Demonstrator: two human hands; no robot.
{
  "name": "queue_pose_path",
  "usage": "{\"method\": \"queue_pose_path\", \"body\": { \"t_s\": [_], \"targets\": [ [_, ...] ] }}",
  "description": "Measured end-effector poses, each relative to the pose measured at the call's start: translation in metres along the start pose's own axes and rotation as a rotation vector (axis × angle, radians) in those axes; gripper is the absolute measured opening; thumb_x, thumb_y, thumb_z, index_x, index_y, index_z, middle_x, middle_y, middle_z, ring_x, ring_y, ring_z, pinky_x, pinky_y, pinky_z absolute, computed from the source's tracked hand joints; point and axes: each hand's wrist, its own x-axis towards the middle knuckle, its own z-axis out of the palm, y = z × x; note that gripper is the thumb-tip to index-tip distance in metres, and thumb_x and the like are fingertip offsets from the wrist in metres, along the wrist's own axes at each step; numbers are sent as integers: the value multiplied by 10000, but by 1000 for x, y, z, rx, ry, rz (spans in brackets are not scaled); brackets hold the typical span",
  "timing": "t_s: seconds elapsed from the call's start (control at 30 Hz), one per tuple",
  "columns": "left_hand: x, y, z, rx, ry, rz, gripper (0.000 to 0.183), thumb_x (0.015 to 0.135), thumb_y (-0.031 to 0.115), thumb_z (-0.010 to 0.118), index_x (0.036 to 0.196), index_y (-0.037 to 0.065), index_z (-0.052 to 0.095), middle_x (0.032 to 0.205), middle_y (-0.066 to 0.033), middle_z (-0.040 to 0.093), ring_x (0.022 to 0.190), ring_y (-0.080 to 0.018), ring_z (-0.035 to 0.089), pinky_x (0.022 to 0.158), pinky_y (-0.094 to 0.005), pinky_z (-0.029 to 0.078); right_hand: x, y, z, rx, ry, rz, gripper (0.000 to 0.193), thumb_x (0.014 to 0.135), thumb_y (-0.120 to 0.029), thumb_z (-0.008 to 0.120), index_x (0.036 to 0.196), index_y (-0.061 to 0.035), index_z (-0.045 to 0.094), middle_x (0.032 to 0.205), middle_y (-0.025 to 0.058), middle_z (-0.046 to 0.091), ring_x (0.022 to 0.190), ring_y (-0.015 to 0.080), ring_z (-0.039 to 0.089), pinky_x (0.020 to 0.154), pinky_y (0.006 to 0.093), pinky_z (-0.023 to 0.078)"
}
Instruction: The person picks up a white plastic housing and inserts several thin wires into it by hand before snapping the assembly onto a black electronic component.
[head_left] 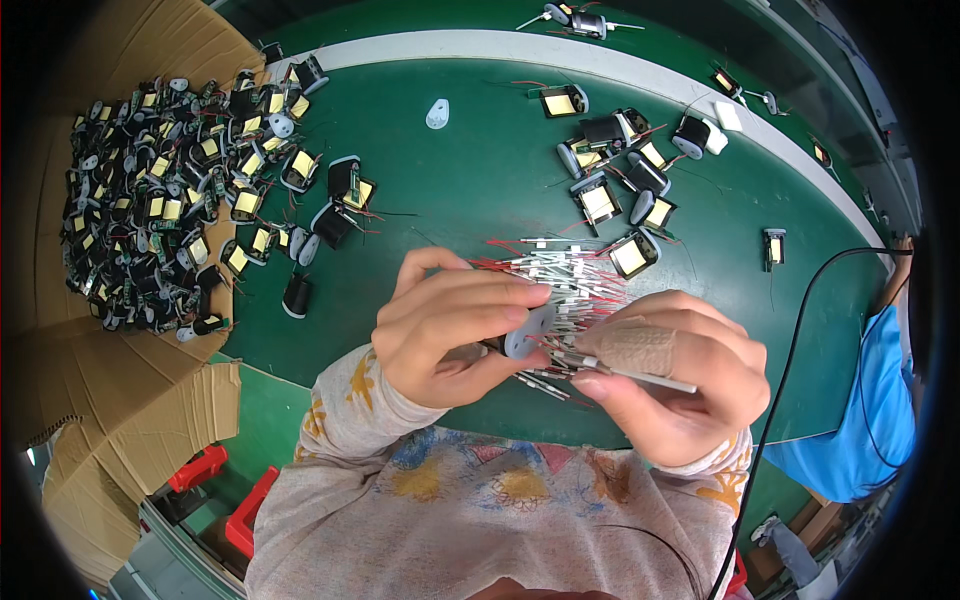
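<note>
My left hand [435,330] is closed around a small black housing with a grey rounded end cap [532,335], which faces right. In my right hand [690,375], thumb and index finger pinch a thin whitish stick with wire leads [655,378]. The stick's wired end is close to the cap; whether it touches is hard to tell. A tan wrap covers part of a right-hand finger. Just beyond and under both hands lies a bundle of thin white sticks with red wires [570,275]. Most of the black housing is hidden by my left fingers.
At the left, a cardboard box [215,45] holds a heap of black housings [160,200]. Several more housings [597,200] lie on the green table [450,180] at the back right. A loose grey cap [437,114] rests further back. A black cable [790,385] hangs at the right, near another person's blue garment [850,430].
</note>
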Motion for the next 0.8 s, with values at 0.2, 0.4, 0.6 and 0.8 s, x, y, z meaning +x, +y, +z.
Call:
{"method": "queue_pose_path", "body": {
  "t_s": [0.2, 0.4, 0.6, 0.8],
  "targets": [
    [-2, -2, 5, -117, 57, -6, 489, 621, 157, 842, 1012, 84, 557, 947, -106, 698, 848, -203, 680, 772, -318, 427, -1, -2, -2, 43, -25, 16, 223, 623, -44, 801, 766, 50, 658, 715, 148, 665, 650, 267, 651, 585, 335, 524],
    [-2, 0, 3, -142, 47, 4, 494, 630, 162, 842, 1014, 84, 542, 942, -116, 696, 854, -207, 679, 804, -338, 432, -3, -3, 0, 61, -16, 22, 226, 626, -70, 807, 762, 45, 668, 716, 145, 668, 641, 258, 650, 573, 326, 527],
    [-3, -1, 3, -138, 55, 22, 501, 624, 154, 843, 1015, 82, 538, 944, -119, 696, 858, -213, 679, 806, -343, 434, -1, -8, 0, 106, -51, 62, 249, 577, 22, 806, 787, 38, 672, 730, 130, 663, 662, 245, 659, 582, 297, 533],
    [-3, -1, 2, -128, 59, 32, 496, 625, 145, 840, 1016, 77, 543, 942, -118, 696, 863, -217, 679, 803, -344, 438, -4, -3, 4, 76, -24, -12, 294, 583, -2, 806, 843, 32, 672, 758, 127, 669, 675, 246, 661, 596, 300, 541]
  ]
}}
